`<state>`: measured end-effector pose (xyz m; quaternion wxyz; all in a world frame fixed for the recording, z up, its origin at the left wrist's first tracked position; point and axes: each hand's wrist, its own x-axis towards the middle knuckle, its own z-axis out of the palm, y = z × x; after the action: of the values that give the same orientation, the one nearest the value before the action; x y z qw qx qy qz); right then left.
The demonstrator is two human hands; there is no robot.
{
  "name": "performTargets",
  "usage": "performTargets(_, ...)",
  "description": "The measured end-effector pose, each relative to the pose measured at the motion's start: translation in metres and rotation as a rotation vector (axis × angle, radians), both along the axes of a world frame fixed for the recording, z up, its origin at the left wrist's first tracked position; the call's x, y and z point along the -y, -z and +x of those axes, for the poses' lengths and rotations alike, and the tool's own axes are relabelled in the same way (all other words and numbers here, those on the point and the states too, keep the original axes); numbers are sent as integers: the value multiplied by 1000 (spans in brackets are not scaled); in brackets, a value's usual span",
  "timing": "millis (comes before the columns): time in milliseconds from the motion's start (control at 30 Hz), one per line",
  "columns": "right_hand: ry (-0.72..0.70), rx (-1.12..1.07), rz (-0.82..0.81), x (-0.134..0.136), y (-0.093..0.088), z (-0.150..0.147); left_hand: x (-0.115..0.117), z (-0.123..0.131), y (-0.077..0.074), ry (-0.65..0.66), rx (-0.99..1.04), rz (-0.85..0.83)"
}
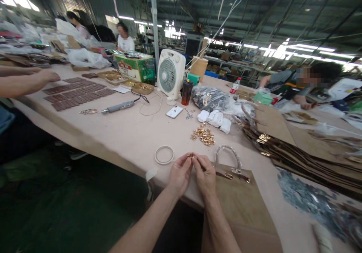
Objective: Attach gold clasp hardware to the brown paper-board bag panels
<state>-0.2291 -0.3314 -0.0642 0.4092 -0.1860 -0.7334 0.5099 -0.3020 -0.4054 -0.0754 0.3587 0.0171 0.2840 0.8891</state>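
My left hand (181,173) and my right hand (204,174) meet fingertip to fingertip above the table's near edge. Between them they pinch a small gold metal fitting (191,156), its exact kind too small to make out. Just beyond lies a loose pile of gold metal fittings (204,135). A roll of tape (164,155) rests flat to the left of my hands. Close on the right, a brown bag panel (237,196) hangs partly over the edge, with a plastic-wrapped handle (229,151) and gold buckles at its top.
A stack of brown bag panels (283,147) and grey metal pieces (308,196) cover the right side. Farther back are a phone (174,112), a fan (170,74), a dark cup (186,92) and a grey corded tool (117,107). Another person's hand (49,75) reaches over brown strips at left.
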Motion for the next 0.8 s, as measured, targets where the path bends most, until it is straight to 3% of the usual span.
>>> performTargets(100,-55,-4,-143,-3,1,1,-2,3,3,-48,-90,-35)
performTargets(333,-240,-216,-938,-9,9,2,-3,11,3,2,-379,-161)
performTargets(533,-315,-273,-1142,-12,8,1,1,16,-4,70,-438,-162)
performTargets(667,-459,-265,-1335,-19,5,2,7,18,-10,141,-534,-212)
performTargets(800,-508,-273,-1541,-24,0,4,9,17,-14,87,-584,-272)
